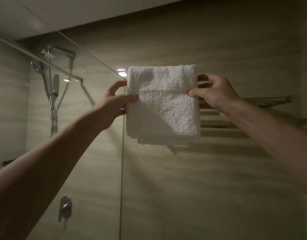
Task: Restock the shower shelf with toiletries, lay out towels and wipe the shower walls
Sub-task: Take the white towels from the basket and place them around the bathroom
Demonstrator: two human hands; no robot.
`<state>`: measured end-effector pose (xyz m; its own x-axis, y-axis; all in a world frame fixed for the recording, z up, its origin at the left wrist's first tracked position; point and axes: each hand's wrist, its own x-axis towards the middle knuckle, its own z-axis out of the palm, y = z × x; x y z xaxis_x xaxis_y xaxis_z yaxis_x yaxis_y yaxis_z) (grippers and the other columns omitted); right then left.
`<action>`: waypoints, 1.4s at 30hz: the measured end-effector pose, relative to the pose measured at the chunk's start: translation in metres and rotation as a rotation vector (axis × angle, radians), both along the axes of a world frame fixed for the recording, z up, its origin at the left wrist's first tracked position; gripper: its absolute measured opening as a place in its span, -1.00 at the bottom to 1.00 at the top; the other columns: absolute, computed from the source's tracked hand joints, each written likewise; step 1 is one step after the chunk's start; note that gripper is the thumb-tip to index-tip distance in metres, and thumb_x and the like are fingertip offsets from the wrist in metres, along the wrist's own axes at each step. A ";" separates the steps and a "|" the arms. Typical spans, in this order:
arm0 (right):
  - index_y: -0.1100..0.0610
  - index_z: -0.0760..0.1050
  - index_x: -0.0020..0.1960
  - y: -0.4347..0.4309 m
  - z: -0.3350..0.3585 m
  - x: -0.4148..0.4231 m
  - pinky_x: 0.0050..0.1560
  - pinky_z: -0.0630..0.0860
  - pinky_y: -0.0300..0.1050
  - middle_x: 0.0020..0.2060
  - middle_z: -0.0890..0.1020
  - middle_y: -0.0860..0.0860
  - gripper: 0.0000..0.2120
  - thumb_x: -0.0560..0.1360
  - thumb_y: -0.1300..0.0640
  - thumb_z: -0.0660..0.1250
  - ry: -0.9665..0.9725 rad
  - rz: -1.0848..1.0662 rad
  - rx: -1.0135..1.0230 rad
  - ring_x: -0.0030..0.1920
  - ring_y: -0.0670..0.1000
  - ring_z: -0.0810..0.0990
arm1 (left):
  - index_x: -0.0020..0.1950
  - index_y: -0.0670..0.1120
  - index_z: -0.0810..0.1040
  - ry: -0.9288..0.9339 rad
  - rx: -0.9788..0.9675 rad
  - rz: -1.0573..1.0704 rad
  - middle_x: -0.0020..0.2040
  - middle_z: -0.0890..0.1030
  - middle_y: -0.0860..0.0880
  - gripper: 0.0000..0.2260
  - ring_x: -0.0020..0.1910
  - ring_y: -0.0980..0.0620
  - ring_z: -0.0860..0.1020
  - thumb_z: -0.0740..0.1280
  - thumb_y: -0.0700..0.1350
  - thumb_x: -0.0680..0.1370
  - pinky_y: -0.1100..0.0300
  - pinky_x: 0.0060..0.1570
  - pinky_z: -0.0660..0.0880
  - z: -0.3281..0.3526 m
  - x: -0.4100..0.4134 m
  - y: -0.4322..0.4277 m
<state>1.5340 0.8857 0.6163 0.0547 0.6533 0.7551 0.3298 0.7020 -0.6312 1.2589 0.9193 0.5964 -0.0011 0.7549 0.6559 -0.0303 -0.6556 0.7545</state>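
A folded white towel is held up flat in front of the wall at head height. My left hand pinches its left edge, thumb on the front and fingers behind. My right hand pinches its right edge the same way. Behind and to the right of the towel a metal towel rack with several bars is fixed to the tiled wall; the towel hides the rack's left end. Whether the towel touches the rack cannot be told.
A glass shower screen stands on the left, its edge running down beside the towel. Through it show a hand shower on a hose and a mixer handle. Beige tiled walls surround everything.
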 end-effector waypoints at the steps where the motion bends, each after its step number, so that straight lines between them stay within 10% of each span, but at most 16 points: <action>1: 0.04 0.56 0.16 0.010 0.008 -0.002 -0.27 0.63 -0.24 -0.01 0.69 -0.01 -0.66 0.43 0.25 0.50 0.000 -0.001 0.011 -0.06 -0.04 0.71 | 0.39 0.00 0.46 -0.002 0.004 0.012 0.18 0.64 -0.23 -0.49 0.11 -0.20 0.66 0.45 -0.31 0.49 -0.09 0.13 0.62 0.009 0.000 0.010; 29: 0.25 0.60 0.06 0.257 0.115 -0.028 -0.51 0.53 -0.25 -0.10 0.70 0.15 -0.79 0.44 0.27 0.49 0.045 -0.420 -0.162 -0.33 0.02 0.69 | 0.34 -0.21 0.51 0.229 0.031 0.025 0.05 0.64 -0.16 -0.58 -0.13 -0.02 0.67 0.48 -0.18 0.51 0.27 -0.34 0.61 0.129 0.000 0.310; 32: 0.31 0.62 0.03 0.264 0.113 -0.027 -0.41 0.62 -0.13 -0.12 0.72 0.16 -0.86 0.50 0.28 0.43 0.020 -0.377 -0.277 -0.34 0.02 0.70 | 0.20 -0.28 0.59 0.344 0.001 0.059 0.07 0.66 -0.20 -0.69 -0.04 -0.02 0.63 0.46 -0.14 0.53 0.20 0.01 0.61 0.126 -0.004 0.317; 36: 0.21 0.63 -0.10 0.267 0.107 -0.030 -0.46 0.51 -0.21 -0.28 0.64 0.06 -0.92 0.53 0.25 0.37 -0.180 -0.297 -0.453 -0.42 -0.07 0.57 | -0.01 -0.26 0.56 0.520 -0.069 -0.041 -0.29 0.58 -0.09 -0.81 -0.42 0.10 0.51 0.33 -0.12 0.62 0.32 -0.46 0.48 0.117 -0.008 0.304; 38: 0.17 0.61 -0.09 0.263 0.102 -0.030 -0.38 0.50 -0.24 -0.29 0.60 0.03 -0.94 0.53 0.20 0.38 -0.252 -0.290 -0.512 -0.38 -0.07 0.52 | 0.08 -0.26 0.57 0.577 -0.111 -0.042 -0.14 0.64 -0.17 -0.66 -0.26 0.00 0.59 0.34 0.04 0.60 0.21 -0.25 0.57 0.115 -0.009 0.302; 42: 0.22 0.64 -0.09 0.254 0.094 -0.030 -0.04 0.67 0.02 -0.18 0.71 0.10 -0.80 0.48 0.08 0.38 -0.359 -0.639 -0.149 -0.15 0.08 0.67 | 0.00 -0.02 0.59 0.726 0.232 0.248 -0.02 0.63 -0.08 -0.71 -0.07 0.00 0.59 0.29 0.19 0.58 0.21 -0.21 0.49 0.106 -0.004 0.284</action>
<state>1.5044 1.1399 0.7102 0.2250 0.6739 0.7037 0.8484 0.2196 -0.4816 1.2550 1.2032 0.7025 0.3367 0.6328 0.6973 0.5829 -0.7216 0.3735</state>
